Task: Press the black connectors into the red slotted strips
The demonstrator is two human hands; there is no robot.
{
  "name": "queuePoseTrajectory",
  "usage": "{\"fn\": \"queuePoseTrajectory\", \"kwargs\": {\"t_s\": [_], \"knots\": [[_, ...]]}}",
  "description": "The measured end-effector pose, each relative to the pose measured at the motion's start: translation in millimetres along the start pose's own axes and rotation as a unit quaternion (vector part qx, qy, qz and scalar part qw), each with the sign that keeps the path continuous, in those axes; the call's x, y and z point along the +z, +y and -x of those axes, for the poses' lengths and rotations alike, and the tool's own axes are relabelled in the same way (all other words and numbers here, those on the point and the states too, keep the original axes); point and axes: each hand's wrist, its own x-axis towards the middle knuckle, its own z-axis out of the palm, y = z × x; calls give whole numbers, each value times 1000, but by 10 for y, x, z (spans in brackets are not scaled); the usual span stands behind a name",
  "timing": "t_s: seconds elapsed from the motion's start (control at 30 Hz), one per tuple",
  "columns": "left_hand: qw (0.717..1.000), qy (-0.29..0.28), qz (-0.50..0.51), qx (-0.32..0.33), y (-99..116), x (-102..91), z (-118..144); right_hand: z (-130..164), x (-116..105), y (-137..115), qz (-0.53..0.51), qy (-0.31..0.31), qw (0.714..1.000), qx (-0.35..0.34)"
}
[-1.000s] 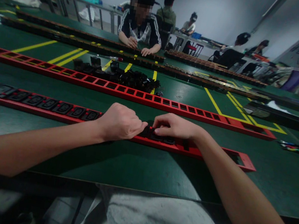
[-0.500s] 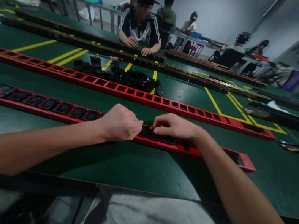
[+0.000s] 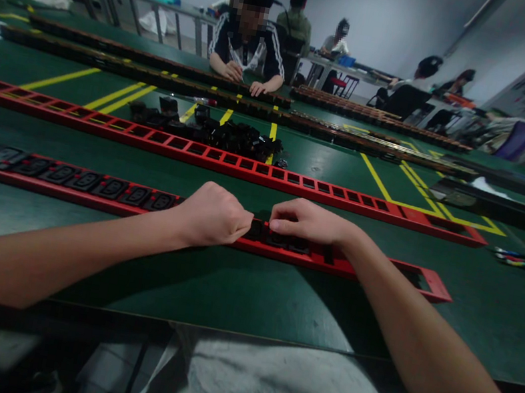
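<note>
A long red strip frame (image 3: 371, 270) lies across the green table near me, its left part filled with several black socket modules (image 3: 87, 181). My left hand (image 3: 211, 216) rests curled on the frame's middle. My right hand (image 3: 306, 221) presses its fingertips down on a black socket module (image 3: 280, 239) seated in the frame, just right of the left hand. To the right of that module the frame's slots stand empty.
A second red frame (image 3: 228, 162) with empty slots runs parallel farther back. Behind it lies a pile of loose black modules (image 3: 225, 136). More dark strips cross the table beyond, where a person (image 3: 248, 45) works opposite. Other people sit at the back right.
Both hands stay on the near red frame; the left hand has shifted very slightly. Nothing else has visibly moved.
</note>
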Motion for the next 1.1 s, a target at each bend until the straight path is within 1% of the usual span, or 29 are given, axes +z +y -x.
{"fn": "queuePoseTrajectory", "kwargs": {"t_s": [0.13, 0.37, 0.53, 0.63, 0.8, 0.9, 1.1], "knots": [[999, -26, 11, -18, 2, -26, -14, -3, 7, -4, 6, 1, 1000, 2], [998, -13, 42, -35, -12, -24, -26, -2, 15, -5, 13, 5, 1000, -1], [998, -17, 45, -44, 0, -38, -31, -11, 21, -11, 15, 9, 1000, -1], [996, -30, 32, -75, 8, -46, -37, -36, 57, -29, 23, 28, 999, 4], [992, -55, 19, -111, 8, -56, -52, -82, 157, -45, 79, 86, 992, 50], [992, -52, 24, -110, 10, -63, -55, -89, 184, -50, 93, 91, 990, 60], [992, -53, 33, -111, 12, -51, -51, -83, 176, -94, 78, 91, 991, 66]]}}
